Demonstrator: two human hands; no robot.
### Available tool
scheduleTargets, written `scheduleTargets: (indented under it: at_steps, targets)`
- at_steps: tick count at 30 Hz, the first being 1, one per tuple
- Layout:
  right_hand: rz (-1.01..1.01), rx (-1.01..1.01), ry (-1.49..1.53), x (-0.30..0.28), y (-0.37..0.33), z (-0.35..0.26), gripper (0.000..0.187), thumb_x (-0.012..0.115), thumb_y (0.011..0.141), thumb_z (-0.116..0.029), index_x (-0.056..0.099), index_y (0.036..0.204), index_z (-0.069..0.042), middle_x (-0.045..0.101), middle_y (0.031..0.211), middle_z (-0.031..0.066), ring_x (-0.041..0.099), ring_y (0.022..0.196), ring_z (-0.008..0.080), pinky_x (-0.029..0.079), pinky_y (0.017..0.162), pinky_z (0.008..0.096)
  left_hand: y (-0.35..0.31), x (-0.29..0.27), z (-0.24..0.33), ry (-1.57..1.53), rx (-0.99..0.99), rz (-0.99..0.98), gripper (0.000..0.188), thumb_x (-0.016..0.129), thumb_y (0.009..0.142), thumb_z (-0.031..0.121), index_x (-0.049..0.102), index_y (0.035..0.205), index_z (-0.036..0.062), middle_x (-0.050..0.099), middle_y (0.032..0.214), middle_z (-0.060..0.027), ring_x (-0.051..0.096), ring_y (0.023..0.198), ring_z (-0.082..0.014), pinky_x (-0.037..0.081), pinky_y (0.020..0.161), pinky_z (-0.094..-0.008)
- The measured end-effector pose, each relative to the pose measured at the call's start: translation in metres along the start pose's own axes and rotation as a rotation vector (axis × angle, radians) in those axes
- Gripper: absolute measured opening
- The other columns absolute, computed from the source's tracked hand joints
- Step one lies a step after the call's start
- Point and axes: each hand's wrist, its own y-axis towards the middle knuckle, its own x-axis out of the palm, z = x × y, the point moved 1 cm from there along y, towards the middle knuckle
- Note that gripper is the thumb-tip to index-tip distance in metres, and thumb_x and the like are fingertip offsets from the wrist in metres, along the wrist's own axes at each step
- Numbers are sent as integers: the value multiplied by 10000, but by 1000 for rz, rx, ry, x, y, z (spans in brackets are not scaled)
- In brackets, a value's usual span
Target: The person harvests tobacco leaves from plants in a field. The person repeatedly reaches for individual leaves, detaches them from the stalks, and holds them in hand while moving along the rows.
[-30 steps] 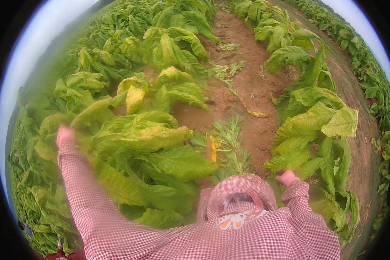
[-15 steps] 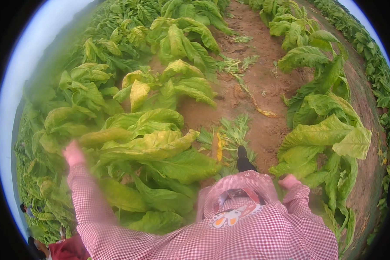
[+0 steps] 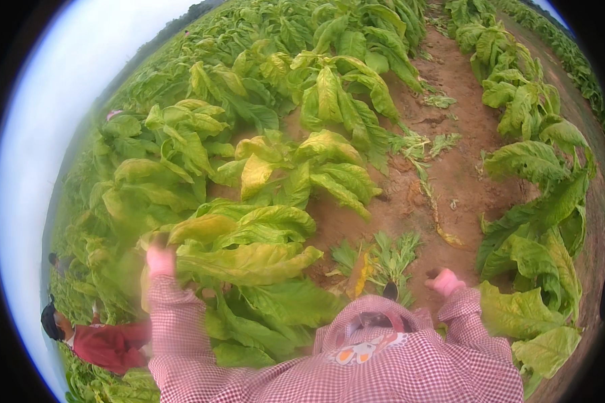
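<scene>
Beyond a motif-printed shirt [image 3: 410, 363], the left hand [image 3: 160, 259] blurs by a leaf [image 3: 249, 263], hold unclear; right hand's [image 3: 445, 281] fingers curl.

Two hands [image 3: 160, 259] [image 3: 445, 283], one checked shirt [image 3: 396, 373], one person in red [image 3: 109, 346]

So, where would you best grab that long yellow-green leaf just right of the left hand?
Probably by its left end, approached from the left: the long yellow-green leaf stretches crosswise, with that end near the left hand and its tip pointing right toward the soil. Its base is hidden.
</scene>
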Motion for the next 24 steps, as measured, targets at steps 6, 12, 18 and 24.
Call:
scheduleTargets:
  at_steps: [6,12,18,24]
  targets:
    - [-618,-441,576,6,13,-151,722,647,790,-389,355,1338,-20,431,1311,220,453,1185,304,381,992,387,-142,109,194,-51,173,-369,416,677,766,94,563,1162,37,633,1055,-152,637,925,-240,535,825,-312]
    - [-843,-178,1378,39,4,-214,619,613,825,-421,420,1282,-51,475,1254,118,433,1177,254,352,987,438,-222,168,241,31,911,-411,384,626,728,156,551,1078,16,604,972,-155,571,956,-300,454,888,-375]
    - [-531,44,1415,9,31,-158,416,629,767,-88,475,1149,-30,550,1011,126,540,873,232,467,755,371,-137,83,204,36,373,-870,597,627,816,213,376,1348,117,479,1301,-131,526,1132,-241,392,1017,-334]
    - [-35,186,1442,-44,54,-44,319,578,801,-119,506,1107,-68,562,918,66,529,790,213,452,695,368,5,5,51,-633,-179,226,495,604,822,123,444,1282,32,464,1310,-153,448,1213,-250,339,1055,-364]
